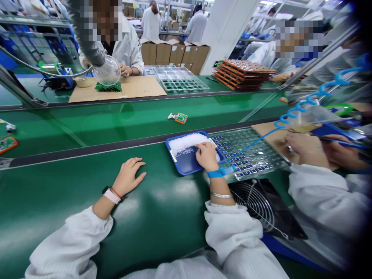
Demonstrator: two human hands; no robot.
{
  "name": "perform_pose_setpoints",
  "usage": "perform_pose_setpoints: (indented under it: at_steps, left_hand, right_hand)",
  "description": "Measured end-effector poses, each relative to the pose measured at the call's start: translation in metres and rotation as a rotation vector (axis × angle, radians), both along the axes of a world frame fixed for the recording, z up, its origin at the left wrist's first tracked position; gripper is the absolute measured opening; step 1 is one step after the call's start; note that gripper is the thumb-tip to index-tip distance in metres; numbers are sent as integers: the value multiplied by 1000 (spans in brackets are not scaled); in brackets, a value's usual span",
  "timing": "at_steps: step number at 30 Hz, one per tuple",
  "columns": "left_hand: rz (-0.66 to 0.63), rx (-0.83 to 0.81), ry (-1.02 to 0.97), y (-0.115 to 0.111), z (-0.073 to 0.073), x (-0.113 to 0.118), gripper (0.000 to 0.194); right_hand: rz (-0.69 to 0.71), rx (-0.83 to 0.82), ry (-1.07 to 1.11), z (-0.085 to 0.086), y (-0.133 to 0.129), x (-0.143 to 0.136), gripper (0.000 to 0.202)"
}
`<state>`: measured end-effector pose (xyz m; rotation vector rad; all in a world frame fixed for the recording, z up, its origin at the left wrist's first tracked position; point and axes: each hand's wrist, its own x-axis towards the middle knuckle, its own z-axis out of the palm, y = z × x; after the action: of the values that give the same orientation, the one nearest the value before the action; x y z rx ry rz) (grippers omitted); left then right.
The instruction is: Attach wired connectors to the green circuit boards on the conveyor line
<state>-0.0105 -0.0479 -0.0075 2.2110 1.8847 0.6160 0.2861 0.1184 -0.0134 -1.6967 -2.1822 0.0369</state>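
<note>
Reaching into a shallow blue tray (pixel 187 166) on the green table (pixel 157 217), my right grip (pixel 207 155) dips its fingertips to the small white pieces (pixel 186 140), heaped toward the far side and scattered thinly nearer me. Whether thumb and finger are closed on a piece, I cannot tell. My left grip (pixel 127 178) rests on the table well apart from the tray, fingers loosely spread, empty. A blue wrist strap (pixel 215 173) circles my right wrist, its coiled cord (pixel 299 106) running off to the right. Just beside the tray lies a clear panel (pixel 247 151) bearing rows of dark-blue squares, with a fan (pixel 258 201) nearer me and a co-worker's hands (pixel 308 149) beyond it. The pieces look light and probably slippery, apt to skid under a hard press; their stiffness is unclear. A loose one at the heap's thin edge, pinched lightly by its sides, offers the surest hold.
</note>
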Motion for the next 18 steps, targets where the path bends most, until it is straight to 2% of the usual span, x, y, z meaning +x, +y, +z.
perform_pose_setpoints:
  at_steps: [6,11,18]
  left_hand:
    - [3,-2,-6,0,1,0,32]
    - [2,2,-5,0,1,0,32]
    - [3,-5,-18,0,2,1,32]
  right_hand:
    - [36,18,21,-4,3,1,31]
    - [34,23,10,-3,2,0,37]
    - [52,42,54,-6,3,2,35]
